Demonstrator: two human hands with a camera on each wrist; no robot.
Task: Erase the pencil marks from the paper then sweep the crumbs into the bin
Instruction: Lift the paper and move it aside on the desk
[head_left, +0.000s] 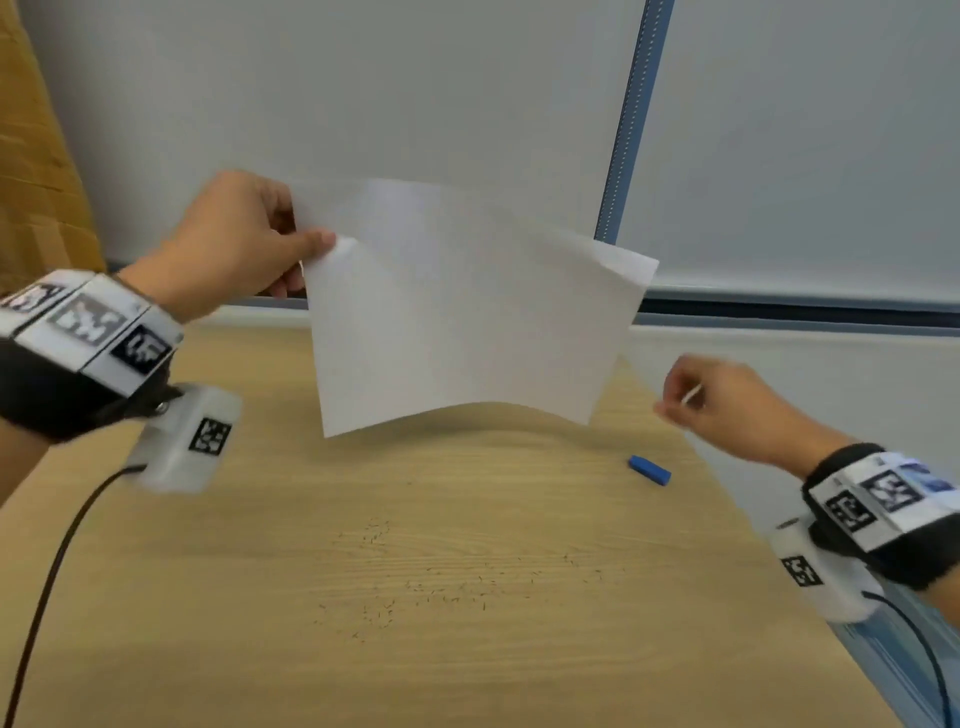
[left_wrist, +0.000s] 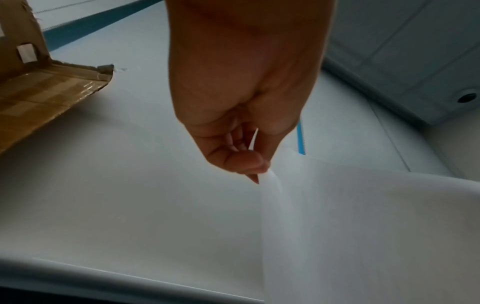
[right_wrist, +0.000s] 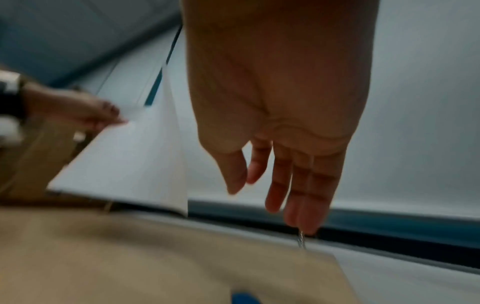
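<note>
A white sheet of paper (head_left: 467, 312) hangs in the air above the wooden table (head_left: 260, 649), curved and tilted. My left hand (head_left: 317, 244) pinches its upper left corner between thumb and fingers; the left wrist view shows the pinch (left_wrist: 259, 166) on the paper (left_wrist: 363, 226). My right hand (head_left: 675, 405) hovers just right of the sheet's lower right corner, apart from it. Its fingers (right_wrist: 306, 205) hang straight and relaxed, holding nothing. Dark eraser crumbs (head_left: 441, 582) lie scattered on the table under and in front of the sheet. A blue eraser (head_left: 649, 469) lies on the table at the right.
A brown cardboard box (head_left: 31, 156) stands at the far left; its flap (left_wrist: 39, 92) shows in the left wrist view. A white wall and a blue-framed panel (head_left: 628, 130) close off the back. The table's right edge (head_left: 779, 597) runs close under my right wrist.
</note>
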